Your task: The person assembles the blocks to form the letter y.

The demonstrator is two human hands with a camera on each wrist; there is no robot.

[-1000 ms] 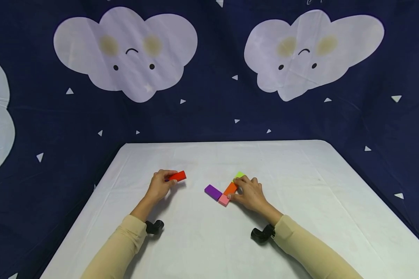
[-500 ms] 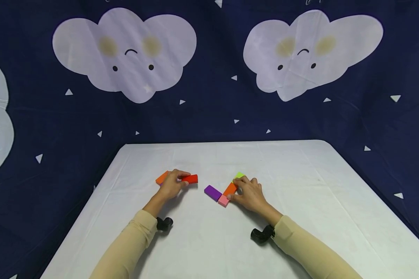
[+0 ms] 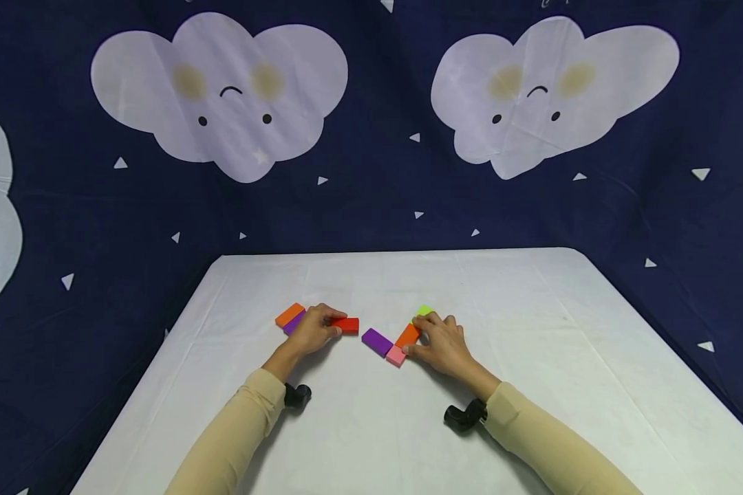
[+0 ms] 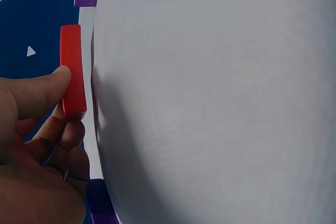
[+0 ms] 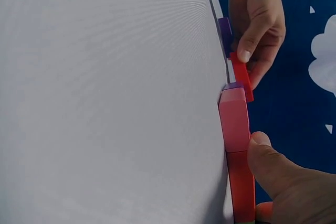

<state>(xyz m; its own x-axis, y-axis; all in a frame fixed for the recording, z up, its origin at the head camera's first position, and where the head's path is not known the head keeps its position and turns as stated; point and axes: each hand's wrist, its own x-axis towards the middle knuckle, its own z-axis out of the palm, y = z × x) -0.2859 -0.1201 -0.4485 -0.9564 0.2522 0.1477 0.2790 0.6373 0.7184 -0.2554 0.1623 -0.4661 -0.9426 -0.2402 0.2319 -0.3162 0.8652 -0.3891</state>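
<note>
Pinching red block [image 3: 349, 325], left hand [image 3: 312, 332] | right hand [image 3: 444, 342] pressing orange block [image 3: 408, 335] | purple block [image 3: 378, 341] between

Light falls evenly and fairly bright across the white table [image 3: 532, 330], seemingly from overhead and a little in front, since soft shadows pool just under the forearms and beside the left hand [image 3: 312, 333]. No hard glare shows on the cloth. The head view is sharp at the centre, with wide-angle bending toward the edges, where the dark backdrop [image 3: 49, 227] curves and dims. Both wrist views are tilted and strongly distorted: the table bulges, close fingers are soft and slightly out of focus, and a broad grey shadow spreads beside the red block [image 4: 72, 69].
</note>
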